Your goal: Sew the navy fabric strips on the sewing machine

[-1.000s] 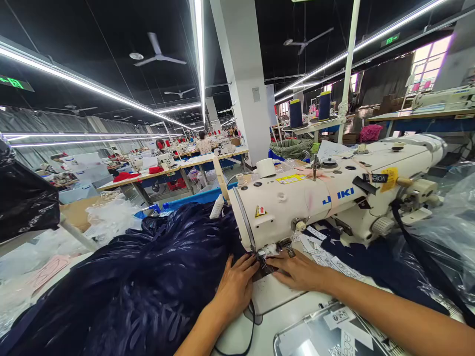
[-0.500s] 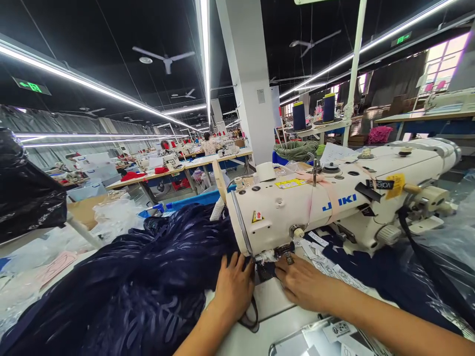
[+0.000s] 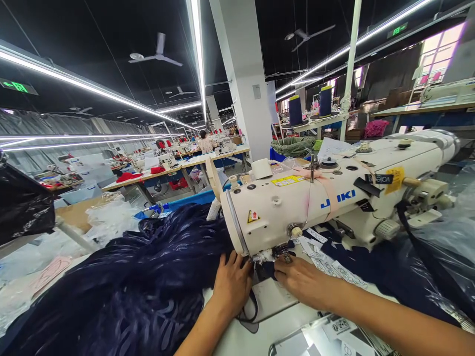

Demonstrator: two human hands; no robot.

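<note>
My left hand (image 3: 233,284) lies at the left of the sewing machine's needle area, fingers spread and bent over the navy garment (image 3: 156,267). Its thumb is mostly hidden. Across the needle area, my right hand (image 3: 302,282) has its fingers closed at the edge of a small navy fabric piece (image 3: 265,270). That piece lies under the white sewing machine (image 3: 274,210), between both hands. Below my left hand a thin dark strap (image 3: 256,307) loops onto the machine bed (image 3: 269,299). The needle and presser foot are largely hidden.
White printed labels (image 3: 328,262) lie to the right of the machine head. More labels (image 3: 343,336) rest near the front edge. A black plastic bag (image 3: 24,202) hangs at left, and clear plastic (image 3: 458,232) is heaped at right. Thread cones (image 3: 296,110) stand behind.
The camera view has shifted slightly, moving the scene left and up. Between my hands more of the navy fabric shows beside my right fingertips. Both hands stay near the needle.
</note>
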